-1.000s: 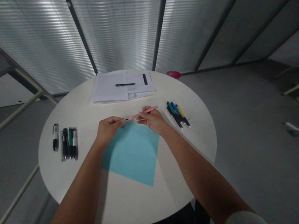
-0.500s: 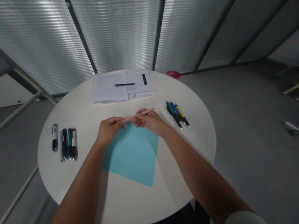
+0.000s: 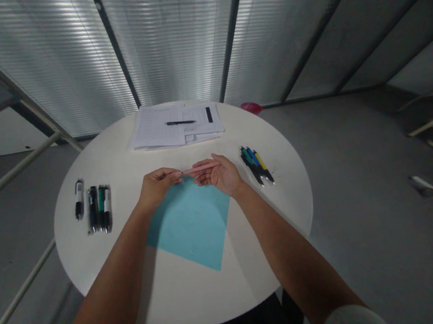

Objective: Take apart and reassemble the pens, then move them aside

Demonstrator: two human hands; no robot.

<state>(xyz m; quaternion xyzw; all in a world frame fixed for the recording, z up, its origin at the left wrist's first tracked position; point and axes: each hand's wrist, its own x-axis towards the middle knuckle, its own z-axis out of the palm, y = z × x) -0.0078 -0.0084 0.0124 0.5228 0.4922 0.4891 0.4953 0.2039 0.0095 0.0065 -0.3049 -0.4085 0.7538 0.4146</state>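
Observation:
My left hand (image 3: 161, 186) pinches the left end of a slim pink pen-like stick (image 3: 206, 167) between thumb and fingertips. The stick lies nearly level, its right end over the palm of my right hand (image 3: 220, 174). That hand is open, palm up, with the thumb raised and the fingers stretched out beneath the stick. Under both hands a blue-green sheet of paper (image 3: 192, 223) lies at an angle on the table, its far edge partly covered by the hands.
On the round white table (image 3: 202, 300), several pens (image 3: 99, 208) lie at the left and several coloured pens (image 3: 257, 165) at the right. At the back are printed papers (image 3: 157, 132) with a black pen (image 3: 180, 122) on them. A pink-red object (image 3: 251, 108) is beyond the table's edge.
My right hand has opened, its thumb lifting off the pink stick and its fingers straightening. The stick's right end has dropped toward the palm. My left hand keeps its pinch.

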